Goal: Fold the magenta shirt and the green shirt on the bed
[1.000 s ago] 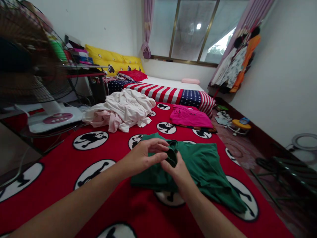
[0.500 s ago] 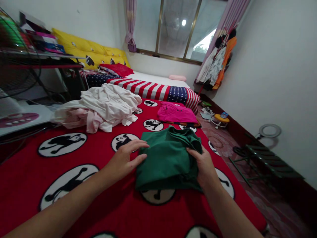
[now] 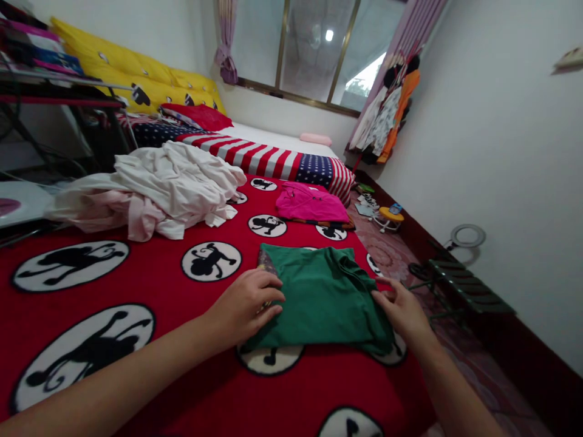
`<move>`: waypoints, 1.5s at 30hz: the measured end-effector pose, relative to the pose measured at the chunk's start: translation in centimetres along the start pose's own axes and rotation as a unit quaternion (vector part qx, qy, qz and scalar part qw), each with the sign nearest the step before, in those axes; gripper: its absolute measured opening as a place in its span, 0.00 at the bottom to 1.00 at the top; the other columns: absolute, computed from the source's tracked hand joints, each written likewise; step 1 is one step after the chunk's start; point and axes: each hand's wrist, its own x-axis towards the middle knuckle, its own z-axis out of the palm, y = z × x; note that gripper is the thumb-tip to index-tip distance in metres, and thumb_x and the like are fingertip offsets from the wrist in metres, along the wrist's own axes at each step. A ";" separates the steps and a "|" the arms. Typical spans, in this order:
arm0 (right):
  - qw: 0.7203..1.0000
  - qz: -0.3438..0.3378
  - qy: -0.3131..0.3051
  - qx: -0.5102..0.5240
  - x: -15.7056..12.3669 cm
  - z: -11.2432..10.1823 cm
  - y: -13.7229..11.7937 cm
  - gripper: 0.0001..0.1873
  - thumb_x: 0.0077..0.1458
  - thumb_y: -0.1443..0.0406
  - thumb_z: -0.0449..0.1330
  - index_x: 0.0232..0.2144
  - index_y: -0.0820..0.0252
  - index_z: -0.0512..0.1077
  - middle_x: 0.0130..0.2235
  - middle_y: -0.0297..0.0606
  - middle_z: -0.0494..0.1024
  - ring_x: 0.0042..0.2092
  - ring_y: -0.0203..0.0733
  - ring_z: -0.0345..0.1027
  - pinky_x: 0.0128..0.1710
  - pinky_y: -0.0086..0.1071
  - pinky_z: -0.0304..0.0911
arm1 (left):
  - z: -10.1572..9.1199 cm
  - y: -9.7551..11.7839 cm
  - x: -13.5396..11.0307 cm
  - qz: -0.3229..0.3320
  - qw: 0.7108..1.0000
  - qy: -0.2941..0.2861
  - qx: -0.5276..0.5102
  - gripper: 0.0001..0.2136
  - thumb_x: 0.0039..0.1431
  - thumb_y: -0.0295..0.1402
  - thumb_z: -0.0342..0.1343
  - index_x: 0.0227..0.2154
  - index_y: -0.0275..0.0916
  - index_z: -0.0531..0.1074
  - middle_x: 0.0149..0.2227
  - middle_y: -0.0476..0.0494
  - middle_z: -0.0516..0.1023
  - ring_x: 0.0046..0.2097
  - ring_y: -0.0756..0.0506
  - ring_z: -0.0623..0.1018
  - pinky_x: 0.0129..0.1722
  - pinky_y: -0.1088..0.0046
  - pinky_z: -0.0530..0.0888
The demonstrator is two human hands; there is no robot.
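A folded green garment lies on the red blanket with black-and-white monkey circles. My left hand rests on the garment's left edge, fingers curled over the fold and pinching it. At the garment's right edge my right hand has its fingers stretched out, touching the cloth. A folded pink garment lies further back on the blanket. To the left sits a heap of white and pale pink clothes.
A stars-and-stripes cover spreads behind, with yellow pillows against the wall. Clothes hang at the right of the window. On the floor right of the bed are a green folding chair, a ring light and a small yellow stool.
The green garment was spread wide with both hands at its collar; it is now folded into a compact rectangle. My hands have moved apart to its left and right edges.
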 end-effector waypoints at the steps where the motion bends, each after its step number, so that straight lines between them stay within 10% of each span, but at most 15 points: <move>1: 0.997 -0.036 0.038 -0.061 0.1 -0.2 -0.2 0.23 0.49 0.58 0.58 0.47 0.61 0.72 0.34 0.41 0.79 0.33 0.47 0.73 0.35 0.40 0.67 | 0.1 0.1 0.5 -0.002 1.000 -0.001 0.000 0.09 0.62 0.33 0.53 0.40 0.41 0.77 0.48 0.41 0.76 0.51 0.41 0.73 0.55 0.58 0.68; 5: 0.964 -0.211 0.096 -0.127 -1.9 1.3 -4.1 0.18 0.56 0.62 0.53 0.48 0.60 0.70 0.45 0.46 0.77 0.44 0.47 0.72 0.46 0.42 0.65 | 1.2 0.2 3.3 -0.027 0.999 -0.004 0.022 0.14 0.64 0.31 0.49 0.50 0.38 0.73 0.54 0.38 0.73 0.54 0.40 0.73 0.57 0.59 0.68; 10: 0.885 -0.399 -0.190 -0.145 -3.8 5.6 -8.6 0.24 0.63 0.60 0.51 0.61 0.54 0.61 0.63 0.41 0.64 0.64 0.43 0.55 0.64 0.43 0.50 | 2.9 -2.0 5.7 -0.113 0.991 -0.023 0.070 0.25 0.67 0.38 0.44 0.64 0.31 0.56 0.65 0.32 0.58 0.66 0.37 0.59 0.64 0.54 0.57; 20: 0.925 -0.149 -0.106 -0.332 4.2 7.1 -1.1 0.39 0.63 0.46 0.41 0.69 0.59 0.42 0.70 0.42 0.41 0.70 0.53 0.35 0.64 0.59 0.41 | 4.5 -4.0 5.3 -0.176 0.979 0.006 0.104 0.35 0.62 0.53 0.46 0.64 0.32 0.56 0.68 0.32 0.50 0.68 0.35 0.54 0.66 0.54 0.52; 29: 0.903 -0.128 -0.120 -0.392 3.4 6.4 -3.6 0.39 0.62 0.46 0.43 0.68 0.60 0.47 0.70 0.44 0.44 0.69 0.57 0.37 0.62 0.63 0.39 | 4.0 -4.3 5.1 -0.163 0.985 0.048 0.042 0.35 0.61 0.53 0.48 0.64 0.34 0.58 0.68 0.32 0.52 0.67 0.36 0.55 0.65 0.55 0.55; 37: 0.882 -0.336 -0.171 -0.282 -2.9 8.5 -7.3 0.31 0.64 0.52 0.47 0.67 0.51 0.51 0.69 0.40 0.50 0.69 0.45 0.41 0.65 0.54 0.42 | 3.1 -6.9 4.5 -0.192 0.973 0.110 0.061 0.21 0.62 0.37 0.53 0.56 0.36 0.69 0.64 0.32 0.61 0.65 0.33 0.59 0.64 0.50 0.57; 45: 0.893 -0.337 -0.129 -0.269 -6.9 9.8 -11.3 0.18 0.64 0.58 0.50 0.51 0.57 0.71 0.51 0.47 0.74 0.52 0.48 0.68 0.52 0.41 0.61 | 2.0 -8.6 4.5 -0.204 0.924 0.276 -0.170 0.16 0.58 0.30 0.53 0.50 0.37 0.73 0.53 0.38 0.74 0.56 0.41 0.72 0.60 0.59 0.65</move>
